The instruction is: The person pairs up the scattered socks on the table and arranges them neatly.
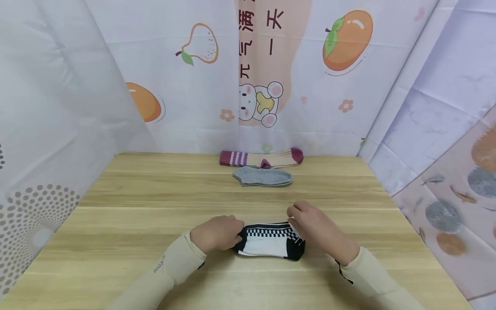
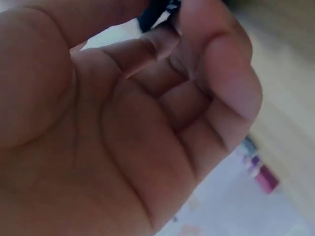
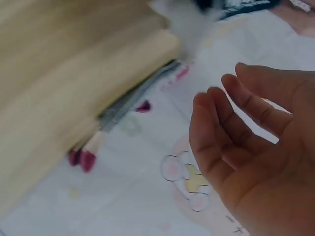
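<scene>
A black-and-white sock with a checkered band lies sideways on the table in the head view. My left hand pinches its dark left end between thumb and fingers; in the left wrist view, a dark bit of the sock shows by the fingertips. Over the sock's right end, my right hand has its fingers loosely bent. From the right wrist, that hand shows nothing between thumb and fingers, and the sock appears apart from them at the top edge.
Farther back on the wooden table lies a grey ankle sock. Behind it is a cream sock with maroon ends and purple stripes, close to the printed curtain. More curtains hang along both sides.
</scene>
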A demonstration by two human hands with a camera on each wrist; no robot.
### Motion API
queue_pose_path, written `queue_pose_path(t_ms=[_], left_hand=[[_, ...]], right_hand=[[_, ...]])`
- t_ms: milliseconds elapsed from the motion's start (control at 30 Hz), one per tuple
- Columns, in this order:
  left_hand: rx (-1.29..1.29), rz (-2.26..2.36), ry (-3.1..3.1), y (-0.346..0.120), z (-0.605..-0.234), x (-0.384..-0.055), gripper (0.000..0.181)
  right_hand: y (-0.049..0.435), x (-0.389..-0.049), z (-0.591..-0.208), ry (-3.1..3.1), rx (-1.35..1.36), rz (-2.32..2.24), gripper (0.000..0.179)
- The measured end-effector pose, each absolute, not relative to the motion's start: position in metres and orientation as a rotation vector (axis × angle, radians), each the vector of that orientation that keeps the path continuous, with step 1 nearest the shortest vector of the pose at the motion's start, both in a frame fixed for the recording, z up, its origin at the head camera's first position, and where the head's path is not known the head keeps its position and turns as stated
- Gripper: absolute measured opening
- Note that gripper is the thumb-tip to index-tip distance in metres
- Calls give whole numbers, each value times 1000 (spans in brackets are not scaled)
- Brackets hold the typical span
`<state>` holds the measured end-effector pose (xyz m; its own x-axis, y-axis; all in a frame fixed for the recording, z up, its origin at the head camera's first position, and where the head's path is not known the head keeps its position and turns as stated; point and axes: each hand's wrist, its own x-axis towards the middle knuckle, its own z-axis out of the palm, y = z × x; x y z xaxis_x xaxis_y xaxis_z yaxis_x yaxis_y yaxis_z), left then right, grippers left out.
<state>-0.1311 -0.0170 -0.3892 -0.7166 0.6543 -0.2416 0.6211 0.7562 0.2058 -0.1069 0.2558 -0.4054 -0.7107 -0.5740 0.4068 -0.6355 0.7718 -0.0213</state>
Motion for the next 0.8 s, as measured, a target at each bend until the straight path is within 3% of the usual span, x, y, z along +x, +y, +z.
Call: queue_pose_path(t_ms=[200, 400, 800], left_hand=[[1296, 143, 2805, -6, -378, -111, 19], [1590, 22, 2787, 10, -382, -87, 12], [1379, -14, 2718, 20, -396, -77, 26]], right_hand=[[238, -85, -392, -2637, 1037, 226, 11], [223, -68, -394, -2744, 1083, 127, 12], [224, -65, -410, -2863, 1068, 138, 12]])
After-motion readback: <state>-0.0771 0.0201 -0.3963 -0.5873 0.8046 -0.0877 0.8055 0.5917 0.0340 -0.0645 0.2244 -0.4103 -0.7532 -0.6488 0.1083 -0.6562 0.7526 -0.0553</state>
